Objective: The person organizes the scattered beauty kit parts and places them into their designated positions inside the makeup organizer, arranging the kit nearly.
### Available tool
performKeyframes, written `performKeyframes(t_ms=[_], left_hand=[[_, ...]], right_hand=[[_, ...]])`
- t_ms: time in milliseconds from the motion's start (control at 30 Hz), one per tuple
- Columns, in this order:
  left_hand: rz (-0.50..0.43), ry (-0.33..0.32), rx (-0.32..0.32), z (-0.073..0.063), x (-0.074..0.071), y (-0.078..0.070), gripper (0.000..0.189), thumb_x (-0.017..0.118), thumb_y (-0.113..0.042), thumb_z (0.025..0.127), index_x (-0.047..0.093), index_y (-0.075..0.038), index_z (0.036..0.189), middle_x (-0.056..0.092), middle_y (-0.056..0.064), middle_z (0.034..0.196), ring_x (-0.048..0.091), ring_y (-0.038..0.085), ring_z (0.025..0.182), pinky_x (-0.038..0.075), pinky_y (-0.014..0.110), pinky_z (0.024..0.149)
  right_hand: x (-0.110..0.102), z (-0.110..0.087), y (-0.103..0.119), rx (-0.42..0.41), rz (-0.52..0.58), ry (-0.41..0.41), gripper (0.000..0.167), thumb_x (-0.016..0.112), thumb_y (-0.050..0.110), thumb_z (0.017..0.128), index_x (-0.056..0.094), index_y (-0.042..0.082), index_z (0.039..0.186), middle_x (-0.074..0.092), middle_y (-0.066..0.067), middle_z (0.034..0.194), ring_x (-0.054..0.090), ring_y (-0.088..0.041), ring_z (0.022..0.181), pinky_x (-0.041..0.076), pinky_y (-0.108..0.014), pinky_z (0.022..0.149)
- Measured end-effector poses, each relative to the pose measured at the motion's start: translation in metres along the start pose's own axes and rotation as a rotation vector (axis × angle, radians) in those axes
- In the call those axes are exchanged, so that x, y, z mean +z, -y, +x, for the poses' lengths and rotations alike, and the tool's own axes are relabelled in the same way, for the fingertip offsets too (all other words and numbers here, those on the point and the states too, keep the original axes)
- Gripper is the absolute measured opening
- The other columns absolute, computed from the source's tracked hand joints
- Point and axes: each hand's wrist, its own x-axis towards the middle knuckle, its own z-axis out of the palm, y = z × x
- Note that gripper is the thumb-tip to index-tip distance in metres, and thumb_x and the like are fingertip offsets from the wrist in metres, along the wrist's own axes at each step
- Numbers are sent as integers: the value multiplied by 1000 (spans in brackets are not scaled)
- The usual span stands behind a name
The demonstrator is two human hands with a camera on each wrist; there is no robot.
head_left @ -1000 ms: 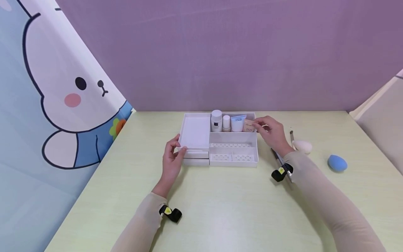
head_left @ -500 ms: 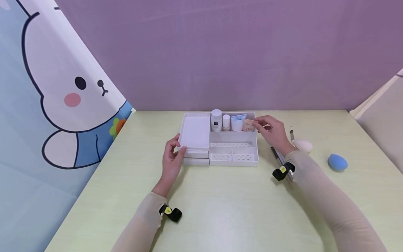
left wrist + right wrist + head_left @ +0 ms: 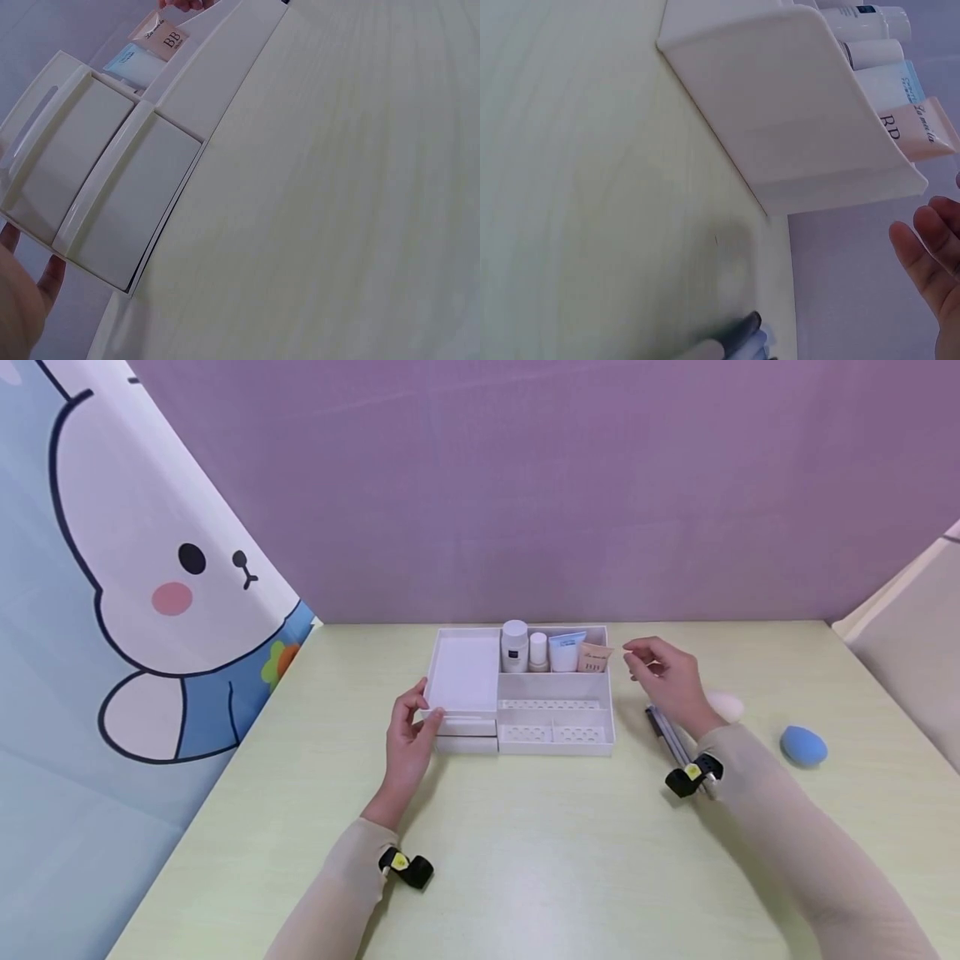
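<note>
A white makeup organizer (image 3: 557, 690) stands at the back of the table, with drawers (image 3: 129, 187) at its left. My left hand (image 3: 409, 735) holds its left front corner, thumb at the front and fingers along the side. In the rear compartment stand a white bottle (image 3: 514, 647), a smaller white-capped bottle (image 3: 538, 653), a blue-and-white tube (image 3: 566, 652) and a peach BB cream tube (image 3: 595, 658), which leans right at the compartment's end. My right hand (image 3: 670, 681) hovers just right of that tube, apart from it, fingers loosely bent and holding nothing.
Right of the organizer, several slim makeup brushes (image 3: 670, 735) lie on the table, partly under my right wrist. A pale makeup sponge (image 3: 726, 705) sits behind that wrist, and a blue makeup sponge (image 3: 804, 747) farther right. A purple cloth (image 3: 555, 493) hangs behind the table.
My right hand has let go of the BB cream tube and moved a little to the right. The tube stays in the rear compartment. The left hand has kept its place.
</note>
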Motion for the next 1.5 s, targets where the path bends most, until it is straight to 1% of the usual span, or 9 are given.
performKeyframes(t_ms=[100, 267, 533, 900, 1033, 1133, 1333, 1400, 1500], left_hand=[[-1, 0, 0, 0, 0, 0, 18, 58, 4, 95, 43, 8, 103, 45, 19, 148, 42, 25, 135, 44, 21, 81], [-4, 0, 1, 1, 0, 0, 18, 58, 4, 95, 43, 8, 103, 45, 19, 148, 43, 24, 135, 44, 20, 81], [-14, -2, 1, 0, 0, 0, 18, 59, 6, 94, 43, 9, 102, 45, 19, 148, 43, 23, 135, 44, 21, 81], [-21, 14, -3, 0, 1, -2, 18, 58, 6, 95, 42, 8, 103, 44, 19, 149, 42, 24, 135, 44, 21, 83], [-20, 9, -9, 0, 0, -2, 18, 57, 7, 95, 42, 9, 103, 44, 19, 148, 41, 24, 136, 44, 21, 82], [-24, 5, -11, 0, 1, -2, 18, 58, 7, 95, 42, 9, 103, 44, 19, 148, 41, 25, 136, 44, 21, 82], [-21, 5, -9, 1, 1, 0, 18, 58, 7, 95, 42, 9, 103, 44, 20, 148, 41, 26, 136, 44, 20, 82], [-21, 6, -9, 1, 1, 0, 18, 58, 6, 95, 42, 9, 103, 44, 19, 149, 41, 26, 136, 44, 20, 82], [-25, 8, -5, 1, 1, 0, 18, 58, 6, 95, 42, 9, 103, 43, 20, 149, 41, 26, 136, 44, 21, 82]], right_hand=[[-6, -2, 0, 11, -7, -5, 18, 61, -3, 94, 66, -5, 111, 67, -17, 86, 61, -13, 69, 46, -10, 64], [-16, -5, -4, 33, -61, 12, 20, 58, -2, 95, 64, -5, 114, 67, -15, 88, 60, -4, 69, 45, -9, 66], [-33, -9, -10, 20, -120, 36, 21, 59, -1, 94, 64, -3, 115, 68, -18, 87, 56, 5, 69, 43, -7, 66], [-65, -16, -9, 102, -221, 170, 28, 61, 5, 95, 59, -1, 123, 66, -17, 93, 54, 8, 75, 41, -7, 66], [-76, -18, -10, 132, -250, 190, 30, 60, 6, 96, 58, -1, 124, 66, -17, 94, 54, 8, 75, 41, -8, 66], [-84, -20, -11, 151, -273, 206, 32, 60, 7, 96, 56, -1, 127, 66, -17, 96, 56, 2, 78, 40, -8, 67], [-98, -24, -20, 167, -333, 292, 38, 63, 7, 95, 52, -2, 131, 66, -17, 98, 59, -25, 87, 42, -14, 64], [-101, -25, -23, 155, -355, 316, 38, 63, 6, 94, 53, -3, 130, 66, -16, 96, 60, -29, 87, 45, -19, 64], [-105, -28, -26, 127, -396, 350, 35, 63, 5, 94, 54, -5, 126, 66, -18, 95, 61, -32, 87, 49, -34, 68]])
